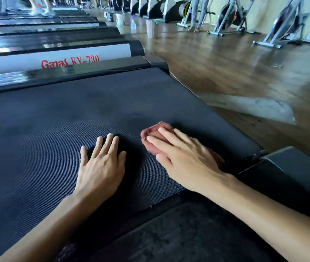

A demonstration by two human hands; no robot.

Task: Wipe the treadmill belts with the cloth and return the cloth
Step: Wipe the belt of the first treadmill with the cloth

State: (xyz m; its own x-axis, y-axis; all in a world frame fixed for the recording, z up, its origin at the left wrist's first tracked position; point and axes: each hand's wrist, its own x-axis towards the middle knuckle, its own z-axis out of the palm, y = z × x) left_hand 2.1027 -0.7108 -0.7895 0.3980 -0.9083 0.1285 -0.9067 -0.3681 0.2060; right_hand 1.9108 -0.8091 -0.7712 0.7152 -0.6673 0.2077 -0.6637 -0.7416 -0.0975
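So the biggest thing in our view is the treadmill belt (55, 129), dark and ribbed, filling the left and middle of the frame. Behind it a row of more treadmills (46, 37) runs off to the upper left, so we reckon most of the wiping is ahead of us. The wooden floor (235, 72) takes up the right side, with spin bikes (229, 17) along the top right.

Our left hand (101, 167) lies flat on the bare belt at centre frame, fingers straight and a bit spread, holding nothing. Our right hand (184, 159) sits just right of it, also flat, palm and straight fingers pressing down on the reddish cloth (156, 133). The cloth is bunched small under the hand, with a bit poking out past the fingertips. It's pinned rather than gripped.

What could go wrong, as we see it:
- we seem to be leaning on both palms, so if the belt rolls freely a hard push could slide it and take our hands with it
- since nothing is curled round the cloth, a fast stroke could leave it behind or ball it up so it only smears
- our right hand is near the belt's right edge, close to the black end cap (282, 167) at lower right, and a loose corner could catch in that gap

There's a small spray bottle (133, 23) on the floor at top centre, well away from us
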